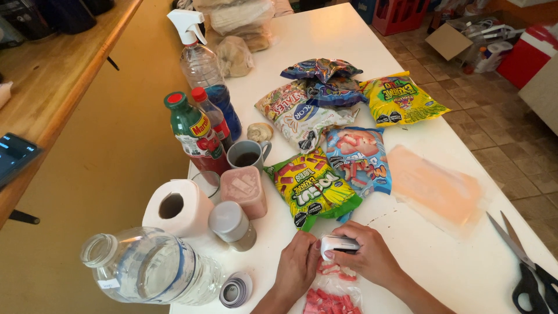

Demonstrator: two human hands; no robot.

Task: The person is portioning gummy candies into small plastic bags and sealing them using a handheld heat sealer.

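Fingers (349,251) of the right hand (372,259) clenched over a small white sealer device (338,243), pressing it down onto the top edge of a clear bag of pink-and-white candies (331,298). Left hand (297,266) just left of the device, fingers curled and resting on the same bag edge, pinching or merely steadying it, cannot tell which. Bag lying flat on the white surface (447,261) at its near edge, directly below the device and partly hidden by both hands. Just beyond the device, a yellow-green candy packet (311,189), and touching that packet's right side a blue packet with pink sweets (357,158). Right of the device, a pale orange sheet (436,189) lying flat; further right, near the surface's corner, black-handled scissors (526,270). Left of the device, a grey-lidded jar (231,225), a pink tumbler (244,189) and a roll of toilet paper (177,209) clustered close together; a clear plastic bottle on its side (154,267) further left, with a tape roll (235,289) beside it. Farther behind the device, a grey mug (247,154), a green bottle with red cap (192,131), a spray bottle with blue liquid (206,72), and more snack packets (325,93) piled toward the far half of the surface.
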